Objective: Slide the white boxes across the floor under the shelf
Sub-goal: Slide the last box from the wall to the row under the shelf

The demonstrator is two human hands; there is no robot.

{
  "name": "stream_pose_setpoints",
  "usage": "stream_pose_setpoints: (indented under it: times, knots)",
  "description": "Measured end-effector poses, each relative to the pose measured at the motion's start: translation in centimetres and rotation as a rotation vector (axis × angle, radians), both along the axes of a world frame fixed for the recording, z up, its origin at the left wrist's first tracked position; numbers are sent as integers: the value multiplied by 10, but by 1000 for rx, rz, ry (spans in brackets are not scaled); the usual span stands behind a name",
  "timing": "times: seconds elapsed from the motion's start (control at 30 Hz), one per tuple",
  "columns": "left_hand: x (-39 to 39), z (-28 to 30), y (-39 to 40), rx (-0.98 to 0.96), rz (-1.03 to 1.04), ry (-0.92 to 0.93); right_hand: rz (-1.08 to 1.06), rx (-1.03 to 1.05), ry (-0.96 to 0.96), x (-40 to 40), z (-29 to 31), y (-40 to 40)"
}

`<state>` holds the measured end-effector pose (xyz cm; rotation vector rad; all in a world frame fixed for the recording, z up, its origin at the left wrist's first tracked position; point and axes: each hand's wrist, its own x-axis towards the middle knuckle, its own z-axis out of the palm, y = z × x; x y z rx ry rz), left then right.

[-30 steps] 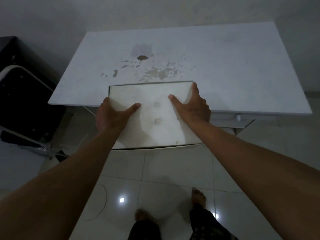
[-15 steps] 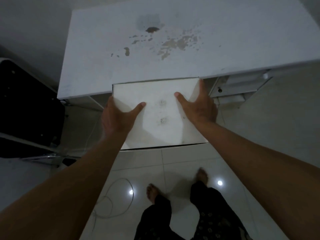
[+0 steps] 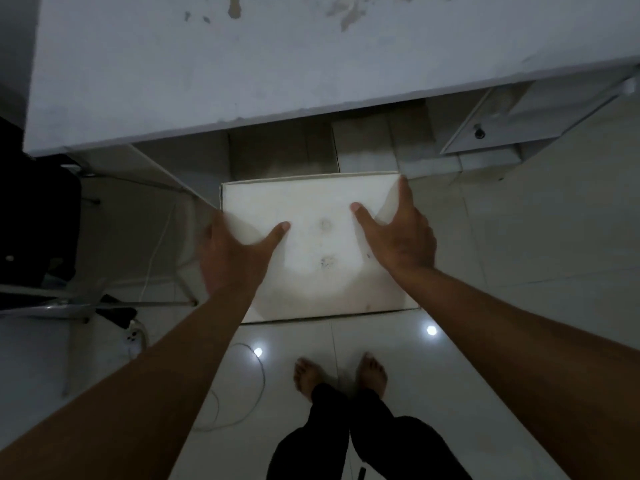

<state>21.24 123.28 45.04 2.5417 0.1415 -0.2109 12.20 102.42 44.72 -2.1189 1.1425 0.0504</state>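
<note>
Overhead, head view — dim light, wide-angle distortion at the edges. White box [image 3: 322, 244] is gripped between both hands, its flat top facing the camera; whether it rests on the floor or is lifted just off it cannot be told. Two faint round marks sit on the lid near its middle. The far edge of the box lies just short of the opening beneath the shelf [image 3: 277, 81], whose white top fills the upper part of the view and carries brownish chipped patches near the top border.

Left hand [image 3: 232, 258]: spread, thumb laid across the lid pointing inward, fingers wrapped over the left side of the box and mostly out of sight; slightly blurred. Right hand [image 3: 398, 233]: also spread, thumb on the lid, index finger stretched along the right edge up to the far right corner, palm against the side. Both forearms reach in from the lower corners.

Under the shelf — darker recess with tiled floor visible, and a second pale box-like shape [image 3: 363, 143] set back inside; details too dim to settle. At right, a small lower ledge [image 3: 485, 133] of the unit with a dark round fitting.

Floor [image 3: 519, 271]: glossy light tiles with two bright light reflections. Bare feet [image 3: 339, 375] and dark trousers stand just behind the box. At left, a dark chair [image 3: 34, 220] with metal frame, and a thin white cable [image 3: 242, 386] looping across the tiles.
</note>
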Motion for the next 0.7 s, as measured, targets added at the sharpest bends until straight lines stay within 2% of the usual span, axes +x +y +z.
stream_pose_setpoints:
  times: [0.47,0.7]
  knots:
    - [74,-295,-13,16,58,-39,12,-58,-39,86,-301,-10]
    - [93,-413,-12,-33,69,-36,24,-71,-76,101,-422,-5]
